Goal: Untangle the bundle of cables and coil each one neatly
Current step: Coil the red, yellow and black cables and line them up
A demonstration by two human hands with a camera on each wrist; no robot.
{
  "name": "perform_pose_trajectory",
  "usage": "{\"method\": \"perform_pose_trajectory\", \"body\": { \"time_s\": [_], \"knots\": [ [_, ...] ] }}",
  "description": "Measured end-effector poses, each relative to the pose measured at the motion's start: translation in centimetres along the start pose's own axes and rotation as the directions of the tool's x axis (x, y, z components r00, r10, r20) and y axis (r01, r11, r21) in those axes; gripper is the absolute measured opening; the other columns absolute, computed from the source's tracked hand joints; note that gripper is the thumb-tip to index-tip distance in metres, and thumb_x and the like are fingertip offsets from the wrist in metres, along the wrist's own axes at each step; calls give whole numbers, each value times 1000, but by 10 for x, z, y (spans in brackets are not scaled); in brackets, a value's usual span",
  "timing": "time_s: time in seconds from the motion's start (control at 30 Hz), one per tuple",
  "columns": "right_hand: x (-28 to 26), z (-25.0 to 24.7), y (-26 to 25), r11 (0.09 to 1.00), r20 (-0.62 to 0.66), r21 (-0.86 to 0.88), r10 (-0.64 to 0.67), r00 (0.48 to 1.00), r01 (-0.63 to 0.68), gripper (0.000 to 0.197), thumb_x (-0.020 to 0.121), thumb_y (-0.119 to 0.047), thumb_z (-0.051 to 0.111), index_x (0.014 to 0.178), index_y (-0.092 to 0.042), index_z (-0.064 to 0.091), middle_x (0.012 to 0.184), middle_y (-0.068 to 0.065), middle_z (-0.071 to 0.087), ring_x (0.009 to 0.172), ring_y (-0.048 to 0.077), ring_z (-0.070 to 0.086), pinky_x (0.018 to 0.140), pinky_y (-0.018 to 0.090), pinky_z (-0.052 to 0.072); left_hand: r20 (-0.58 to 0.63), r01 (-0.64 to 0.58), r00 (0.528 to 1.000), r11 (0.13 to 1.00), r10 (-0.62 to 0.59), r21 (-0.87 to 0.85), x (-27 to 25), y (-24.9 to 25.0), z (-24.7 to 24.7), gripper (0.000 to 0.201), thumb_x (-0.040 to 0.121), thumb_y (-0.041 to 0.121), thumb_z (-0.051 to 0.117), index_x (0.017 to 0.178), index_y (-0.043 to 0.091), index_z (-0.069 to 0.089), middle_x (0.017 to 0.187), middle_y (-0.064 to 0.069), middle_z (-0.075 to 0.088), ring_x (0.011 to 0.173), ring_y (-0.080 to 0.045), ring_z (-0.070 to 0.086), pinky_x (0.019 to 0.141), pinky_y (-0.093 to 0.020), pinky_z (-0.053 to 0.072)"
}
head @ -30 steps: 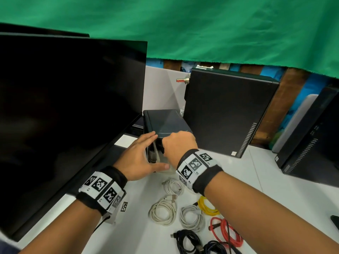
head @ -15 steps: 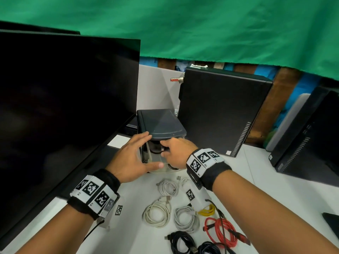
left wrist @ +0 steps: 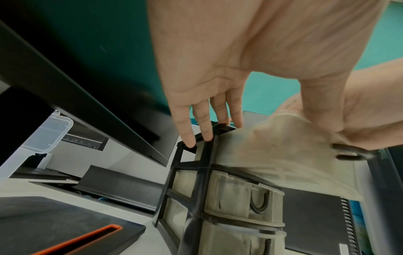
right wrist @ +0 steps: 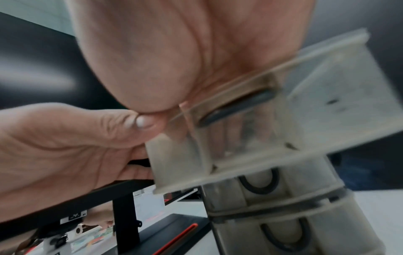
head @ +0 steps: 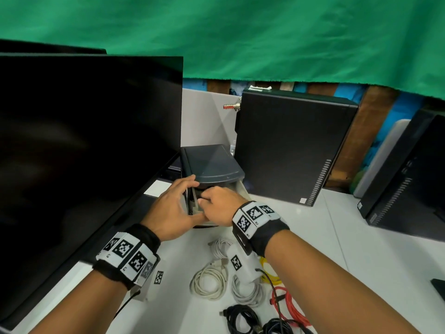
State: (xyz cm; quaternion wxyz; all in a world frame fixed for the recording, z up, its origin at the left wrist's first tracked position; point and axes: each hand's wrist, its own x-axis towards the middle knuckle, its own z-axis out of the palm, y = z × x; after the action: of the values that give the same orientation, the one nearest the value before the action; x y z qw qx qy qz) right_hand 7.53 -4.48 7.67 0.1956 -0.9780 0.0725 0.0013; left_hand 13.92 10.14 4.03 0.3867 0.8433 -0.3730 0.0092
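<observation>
Several coiled cables lie on the white table in front of me: white coils point(head: 209, 280) point(head: 248, 290), a yellow one point(head: 269, 273), a red one point(head: 289, 307) and black ones point(head: 243, 319). Behind them stands a small drawer unit point(head: 212, 165) with a dark top. My right hand point(head: 216, 206) grips the front of its translucent top drawer point(right wrist: 316, 103), which sticks out tilted from the frame. My left hand point(head: 173, 208) rests with straight fingers point(left wrist: 187, 138) on the unit's black frame, its thumb beside the right hand. The drawer's inside is hidden.
A large black monitor point(head: 84, 141) fills the left side, close to my left arm. A black computer tower point(head: 289, 153) stands right behind the drawer unit, and another dark case point(head: 409, 177) is at the far right. Two lower drawers point(left wrist: 240, 193) sit pushed in.
My right hand has drawn the top drawer out of the unit toward me. The left hand has stayed on the frame.
</observation>
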Motion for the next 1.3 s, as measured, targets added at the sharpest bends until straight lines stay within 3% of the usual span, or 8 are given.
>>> {"method": "perform_pose_trajectory", "body": {
  "time_s": [0.17, 0.27, 0.37, 0.67, 0.77, 0.9, 1.1, 1.3],
  "knots": [
    [-23, -22, 13, 954, -164, 270, -84, 983, 127, 20, 97, -29, 58, 108, -21, 72, 95, -1, 74, 88, 12, 67, 84, 33, 54, -16, 0, 1000, 998, -1, -59, 1, 2, 0, 61, 79, 57, 71, 131, 30, 54, 143, 24, 38, 128, 5, 37, 105, -24, 33],
    [-47, -47, 38, 910, -468, 375, 20, 884, 178, 17, 93, -29, 64, 83, -20, 74, 74, -2, 73, 71, 17, 69, 74, 38, 58, -36, 12, 999, 994, -16, -107, 4, -1, 0, 37, 95, 47, 58, 128, 31, 62, 147, 19, 42, 131, 3, 39, 111, -33, 36],
    [-62, -54, 73, 939, -557, 337, 136, 819, 72, 31, 91, -30, 67, 64, -15, 66, 57, -2, 62, 59, 19, 62, 63, 35, 53, -38, 4, 999, 999, -6, -50, 4, -2, 4, 34, 97, 32, 61, 130, 24, 63, 150, 17, 40, 135, -2, 39, 113, -29, 32],
    [-77, 3, 146, 914, -88, 263, 340, 936, -308, 27, 86, -24, 72, 61, -18, 64, 65, 1, 67, 63, 19, 63, 74, 39, 58, -20, 84, 996, 996, -83, 24, 3, 8, 6, 41, 96, 32, 61, 136, 22, 58, 156, 20, 32, 120, -9, 53, 103, -26, 36],
    [-107, 5, 139, 943, 104, 217, 234, 967, -252, 18, 84, -23, 75, 68, -19, 69, 74, 4, 71, 66, 11, 62, 69, 30, 54, -14, 99, 995, 995, -99, 17, 5, 6, 7, 42, 96, 33, 61, 136, 21, 59, 156, 18, 33, 114, -20, 60, 105, -33, 42],
    [-158, 6, 102, 963, 257, 220, 96, 962, -155, 5, 81, -27, 77, 80, -22, 75, 76, -7, 71, 67, 3, 61, 69, 25, 53, -23, 109, 994, 994, -109, 6, 10, 6, 10, 42, 95, 34, 63, 135, 20, 59, 155, 18, 34, 85, -13, 62, 101, -38, 46],
    [-182, 34, 81, 965, 376, -254, 38, 926, 63, 36, 80, -43, 72, 112, -26, 69, 95, -8, 61, 98, 16, 57, 74, 28, 44, -44, 109, 993, 994, -110, -18, 14, 8, 15, 42, 95, 32, 63, 135, 19, 60, 154, 16, 35, 99, -14, 59, 100, -34, 45],
    [-182, 41, 79, 950, 368, -294, 9, 930, 107, 19, 88, -30, 60, 82, -13, 63, 100, 4, 64, 98, 24, 55, 73, 33, 43, -28, 118, 993, 993, -118, -13, 10, 10, 15, 44, 96, 32, 62, 138, 19, 57, 156, 18, 32, 108, -12, 56, 99, -31, 44]
  ]
}}
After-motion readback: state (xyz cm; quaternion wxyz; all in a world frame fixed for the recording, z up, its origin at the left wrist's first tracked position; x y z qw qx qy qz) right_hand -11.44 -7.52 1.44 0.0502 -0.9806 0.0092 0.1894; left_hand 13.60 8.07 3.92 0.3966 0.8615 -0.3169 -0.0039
